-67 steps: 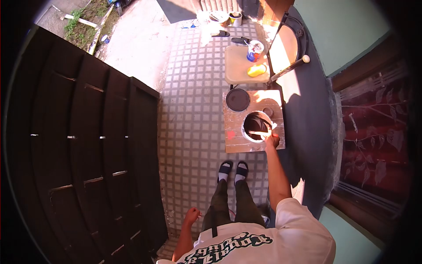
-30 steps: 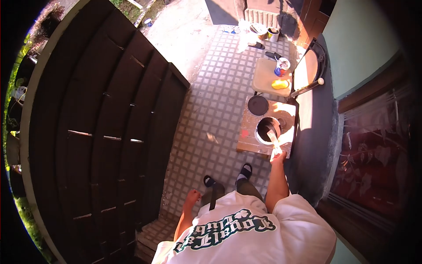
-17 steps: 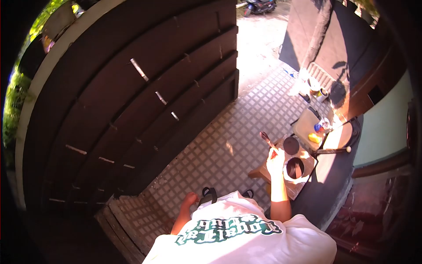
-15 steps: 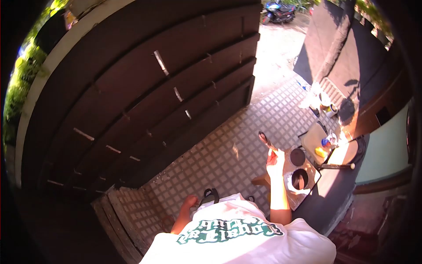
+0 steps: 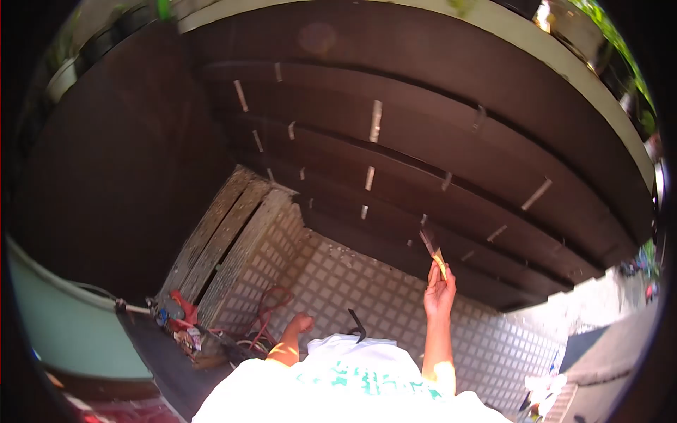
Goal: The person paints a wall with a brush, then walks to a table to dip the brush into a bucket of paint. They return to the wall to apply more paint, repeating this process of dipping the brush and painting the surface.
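In front of the wall (image 5: 317, 92), the brush (image 5: 438, 257) has bristles that blur into the dark surface, and the right hand (image 5: 440, 292) hides part of its handle. Farther left before the wall, the left hand (image 5: 302, 323) is too blurred to show separate fingers. Below the wall, lettering (image 5: 367, 381) on the shirt (image 5: 338, 405) is washed out past reading; the bottom edge crops the shirt. Clutter (image 5: 185, 328) below the wall's left end is too jumbled to sort.

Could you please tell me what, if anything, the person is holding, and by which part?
The right hand holds a paintbrush by its handle, dark bristle end upward. Nothing can be seen held in the left hand.
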A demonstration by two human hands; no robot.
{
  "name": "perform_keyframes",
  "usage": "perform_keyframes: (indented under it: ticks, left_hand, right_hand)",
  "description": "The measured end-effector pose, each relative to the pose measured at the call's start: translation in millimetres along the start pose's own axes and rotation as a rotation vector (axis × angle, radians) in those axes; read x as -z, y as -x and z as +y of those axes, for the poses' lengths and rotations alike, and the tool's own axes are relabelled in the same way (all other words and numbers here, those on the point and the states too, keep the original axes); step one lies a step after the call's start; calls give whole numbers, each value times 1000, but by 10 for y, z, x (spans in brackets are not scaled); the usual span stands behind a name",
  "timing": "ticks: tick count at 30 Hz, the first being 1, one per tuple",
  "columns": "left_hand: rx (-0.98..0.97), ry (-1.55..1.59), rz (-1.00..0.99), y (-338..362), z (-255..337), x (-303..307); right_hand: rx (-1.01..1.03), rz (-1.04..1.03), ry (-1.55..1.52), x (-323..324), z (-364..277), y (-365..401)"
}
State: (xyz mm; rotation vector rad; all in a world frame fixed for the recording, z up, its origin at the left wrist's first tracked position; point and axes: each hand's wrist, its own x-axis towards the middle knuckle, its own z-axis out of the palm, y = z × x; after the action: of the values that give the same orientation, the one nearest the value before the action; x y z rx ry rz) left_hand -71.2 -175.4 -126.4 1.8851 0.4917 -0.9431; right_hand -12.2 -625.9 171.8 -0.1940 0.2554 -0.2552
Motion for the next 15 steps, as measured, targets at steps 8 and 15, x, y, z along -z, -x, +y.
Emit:
perform_keyframes:
  ticks: [8,15]
  left_hand:
    - [83,127,173,856,-612,-263]
    - [111,538,253,1071,-632,-666]
  right_hand:
    - [-290,14,134,-157,1087,-786]
    - [-573,-61,168,-523,1746,-1549]
